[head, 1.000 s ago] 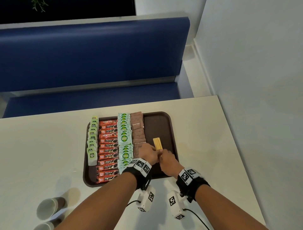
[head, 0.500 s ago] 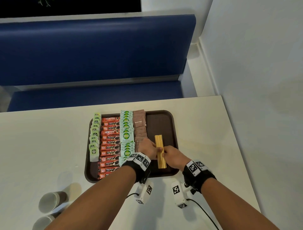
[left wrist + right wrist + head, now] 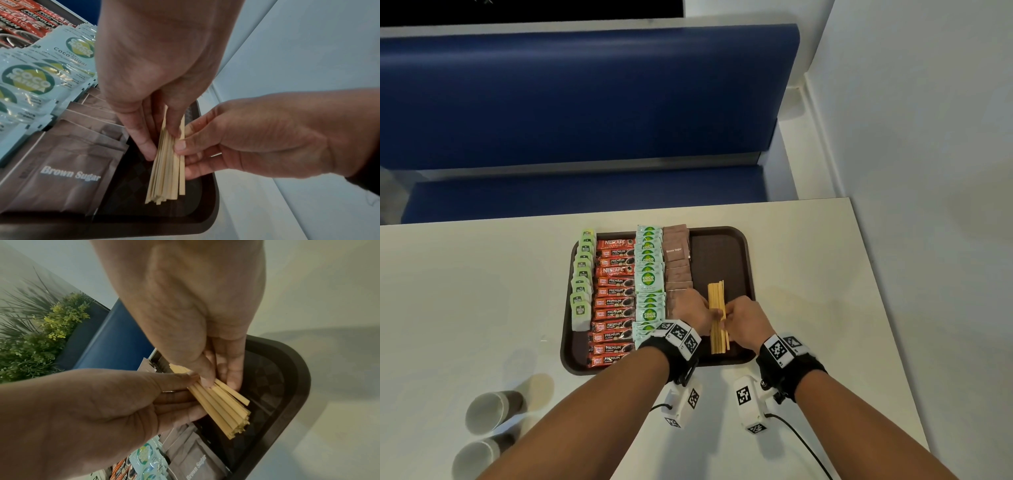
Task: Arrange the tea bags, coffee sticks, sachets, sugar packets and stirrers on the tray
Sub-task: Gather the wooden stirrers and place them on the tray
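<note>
Head view: both hands pinch the stirrers (image 3: 717, 317) from either side, left hand (image 3: 690, 308) and right hand (image 3: 744, 320) closed on the bundle, low over the tray (image 3: 726, 246) near its right edge. Square the ends and lay them parallel to the brown sugar packets (image 3: 677, 260).

The head camera looks forward and steeply down from above the near edge of the pale rectangular table (image 3: 825, 274), taking in the whole dark brown plastic tray (image 3: 722, 253) and, beyond the far edge, the blue padded bench (image 3: 585, 96). The left wrist camera sits close over the tray's right half, facing along the left hand (image 3: 156, 65) toward the bundle of thin pale wooden stirrers (image 3: 166, 170). The right wrist camera looks from equally near, along the right hand (image 3: 195, 305), toward the tray's rim (image 3: 296, 386). All three views share that bundle, both hands and the tray's right side.
</note>
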Motion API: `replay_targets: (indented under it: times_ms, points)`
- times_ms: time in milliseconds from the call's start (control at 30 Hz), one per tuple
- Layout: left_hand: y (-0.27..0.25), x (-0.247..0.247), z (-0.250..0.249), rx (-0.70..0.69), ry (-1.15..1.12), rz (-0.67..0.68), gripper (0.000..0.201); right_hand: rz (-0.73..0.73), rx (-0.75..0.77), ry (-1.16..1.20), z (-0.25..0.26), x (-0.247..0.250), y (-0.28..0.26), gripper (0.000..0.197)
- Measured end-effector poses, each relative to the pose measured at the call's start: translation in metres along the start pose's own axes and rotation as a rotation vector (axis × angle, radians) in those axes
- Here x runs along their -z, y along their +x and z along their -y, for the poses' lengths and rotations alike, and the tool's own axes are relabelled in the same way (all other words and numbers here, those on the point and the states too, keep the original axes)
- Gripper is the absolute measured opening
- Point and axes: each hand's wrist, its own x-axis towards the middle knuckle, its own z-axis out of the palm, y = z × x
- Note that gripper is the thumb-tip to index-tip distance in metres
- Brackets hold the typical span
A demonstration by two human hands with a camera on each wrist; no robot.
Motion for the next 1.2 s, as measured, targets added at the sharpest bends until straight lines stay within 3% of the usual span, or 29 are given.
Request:
replay_targets:
  times_ms: [333, 867, 1033, 1200]
  points:
    - [-0.010, -0.006, -0.005, 0.001, 0.034, -0.054, 0.022, -0.032, -0.057, 0.042, -0.002, 0.001, 0.005, 0.007]
    - [-0.019, -0.006, -0.014, -0.007, 0.189, -0.110, 0.037, -0.108, -0.073, -0.068, -0.005, 0.000, 0.008, 0.010]
    - [-0.023, -0.003, -0.017, -0.041, 0.262, -0.107, 0.020, -0.126, -0.092, -0.127, -0.008, 0.002, 0.009, 0.012]
    - [-0.027, 0.001, -0.020, -0.086, 0.324, -0.092, 0.021, -0.138, -0.083, -0.193, -0.012, 0.003, 0.009, 0.016]
